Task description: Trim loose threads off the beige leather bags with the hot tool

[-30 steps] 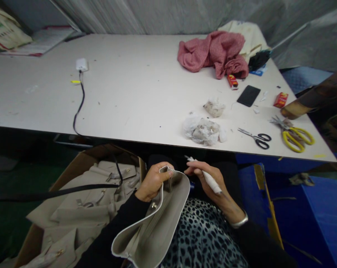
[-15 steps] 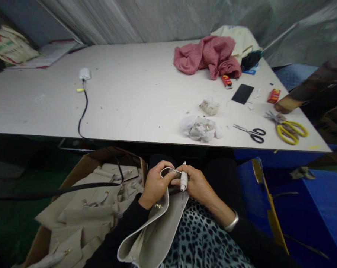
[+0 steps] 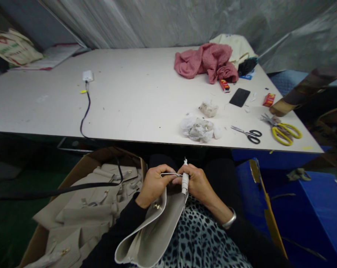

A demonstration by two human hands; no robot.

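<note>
Over the lap, left hand point(image 3: 153, 183) pinches bag edge point(image 3: 168, 175); right hand point(image 3: 198, 182) grips white tool point(image 3: 185, 180).

Black sleeves point(image 3: 116, 238), silver bracelet point(image 3: 229, 220)

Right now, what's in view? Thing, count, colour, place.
table: 1, white, ahead
pink cloth: 1, pink, table's far right
phone: 1, black, table right
small boxes: 2, red, either side of phone
crumpled wads: 2, whitish, near edge
black-handled scissors: 1, near right
yellow-handled scissors: 1, right corner
adapter: 1, white, table left
cable: 1, black, from adapter over the edge
cardboard box: 1, brown, floor left, holds beige bag pieces
blue crates: count unclear, floor right
bag panel: 1, beige, on lap
pen-like tool: 1, white, at panel's top edge
left hand: pinches bag panel
right hand: grips pen-like tool
</note>
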